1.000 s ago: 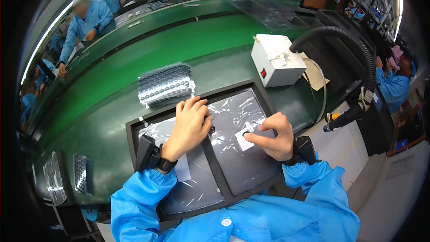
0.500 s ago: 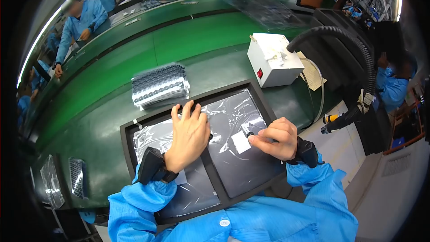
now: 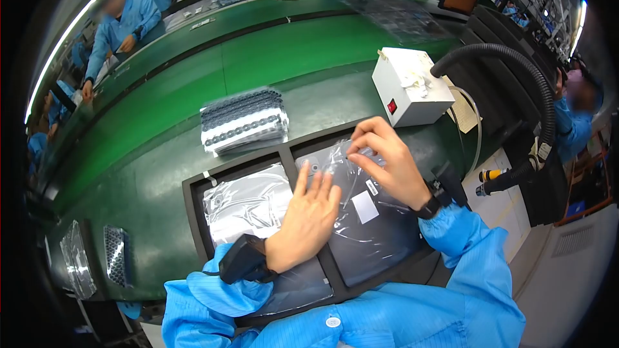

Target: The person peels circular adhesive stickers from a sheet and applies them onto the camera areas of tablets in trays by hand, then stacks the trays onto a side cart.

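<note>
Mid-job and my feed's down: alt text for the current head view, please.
The left hand spreads over a black tray and part of its right-hand film-covered panel; the right hand, loosely pinched, is above that panel's far end. Another film-covered panel lies left; a white box and shiny stack sit beyond on a green bench.
</note>
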`<act>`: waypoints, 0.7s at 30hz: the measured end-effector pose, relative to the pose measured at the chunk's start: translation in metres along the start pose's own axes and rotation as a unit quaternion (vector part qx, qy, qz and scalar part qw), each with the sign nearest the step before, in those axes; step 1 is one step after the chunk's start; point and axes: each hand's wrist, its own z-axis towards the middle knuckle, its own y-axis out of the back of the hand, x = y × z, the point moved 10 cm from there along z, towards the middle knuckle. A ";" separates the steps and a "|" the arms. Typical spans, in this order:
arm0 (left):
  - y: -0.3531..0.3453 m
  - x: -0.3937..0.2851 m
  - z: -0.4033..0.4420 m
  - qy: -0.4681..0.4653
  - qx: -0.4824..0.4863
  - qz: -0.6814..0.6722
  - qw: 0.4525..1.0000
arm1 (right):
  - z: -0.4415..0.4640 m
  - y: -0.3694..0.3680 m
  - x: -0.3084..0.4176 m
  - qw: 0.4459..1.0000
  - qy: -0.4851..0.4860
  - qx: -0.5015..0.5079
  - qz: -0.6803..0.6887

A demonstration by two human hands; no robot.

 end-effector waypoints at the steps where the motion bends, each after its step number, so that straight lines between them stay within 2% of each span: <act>1: 0.000 -0.002 0.001 0.003 0.000 -0.001 1.000 | 0.005 -0.013 -0.014 0.998 -0.041 0.027 0.037; 3: 0.002 -0.011 0.001 -0.029 -0.009 -0.080 0.996 | 0.009 -0.038 -0.033 0.993 -0.073 0.072 0.063; 5: 0.003 -0.010 -0.002 -0.031 -0.021 -0.095 0.995 | 0.009 -0.062 -0.049 0.987 -0.085 0.111 0.080; 9: 0.000 -0.017 -0.004 -0.047 -0.007 -0.052 0.998 | 0.005 -0.087 -0.056 0.985 -0.062 0.128 0.098; 11: -0.002 -0.017 -0.004 -0.041 -0.002 -0.034 0.999 | 0.003 -0.093 -0.059 0.980 -0.081 0.139 0.113; 21: -0.001 -0.017 -0.004 -0.031 -0.009 -0.015 0.999 | 0.003 -0.088 -0.049 0.991 -0.042 0.124 0.042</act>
